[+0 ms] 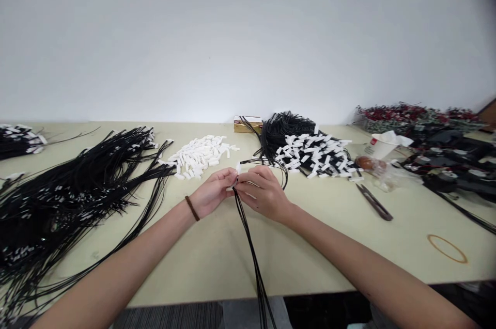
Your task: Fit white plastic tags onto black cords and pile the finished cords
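Note:
My left hand (212, 193) pinches a small white plastic connector (238, 168) above the middle of the table. Close beside it, almost touching, my right hand (266, 193) has its fingers closed on thin black wires at the connector. The fingers hide just where wire and connector meet. From between the hands a few black wires (250, 244) hang down over the table's front edge, while others loop out behind my right hand. A pile of loose white connectors (201, 153) lies just beyond my left hand.
Bundles of black wires (89, 174) cover the table's left side. Behind my right hand lie wires with white connectors (318, 156) and a gold box (248, 124). To the right are dark tweezers or snips (374, 202), a rubber band (447, 249), a paper cup (382, 145) and red wires (414, 112).

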Demonstrator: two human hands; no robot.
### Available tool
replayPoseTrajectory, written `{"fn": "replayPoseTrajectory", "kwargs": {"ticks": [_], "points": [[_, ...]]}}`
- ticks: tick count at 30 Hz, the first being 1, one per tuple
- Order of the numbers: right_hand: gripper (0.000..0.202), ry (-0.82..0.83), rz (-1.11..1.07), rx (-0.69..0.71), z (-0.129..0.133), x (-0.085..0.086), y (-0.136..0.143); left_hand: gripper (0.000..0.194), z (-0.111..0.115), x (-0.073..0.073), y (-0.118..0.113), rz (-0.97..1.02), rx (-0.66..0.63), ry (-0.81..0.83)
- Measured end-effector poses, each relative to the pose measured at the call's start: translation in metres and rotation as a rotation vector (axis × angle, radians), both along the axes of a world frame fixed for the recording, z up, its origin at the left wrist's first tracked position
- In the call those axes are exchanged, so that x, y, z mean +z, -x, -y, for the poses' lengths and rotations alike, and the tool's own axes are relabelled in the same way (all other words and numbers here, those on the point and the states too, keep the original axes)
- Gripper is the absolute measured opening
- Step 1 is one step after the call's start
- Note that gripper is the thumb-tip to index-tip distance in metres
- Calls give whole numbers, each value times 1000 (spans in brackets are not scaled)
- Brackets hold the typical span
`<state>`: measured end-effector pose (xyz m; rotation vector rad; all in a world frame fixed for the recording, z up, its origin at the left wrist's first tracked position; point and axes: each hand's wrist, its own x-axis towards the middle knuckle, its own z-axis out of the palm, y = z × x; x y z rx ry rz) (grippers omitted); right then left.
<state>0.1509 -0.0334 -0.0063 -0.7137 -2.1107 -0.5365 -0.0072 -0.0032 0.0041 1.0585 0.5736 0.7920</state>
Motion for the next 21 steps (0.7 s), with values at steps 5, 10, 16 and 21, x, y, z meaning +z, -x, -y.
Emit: {"fn": "replayPoseTrajectory", "kwargs": {"ticks": [5,10,16,21], "points": [[15,166,-90,108,0,2,0,21,-1,-1,-1,9,42,-9],[16,540,-352,266,4,16,-2,20,-3,-2,0,-26,93,16],[20,869,-1059,468,-2,40,-21,18,-7,-6,1,-48,166,17],[18,605,-1399,385,-16,58,-59,18,-7,-7,1,-66,197,10]]}}
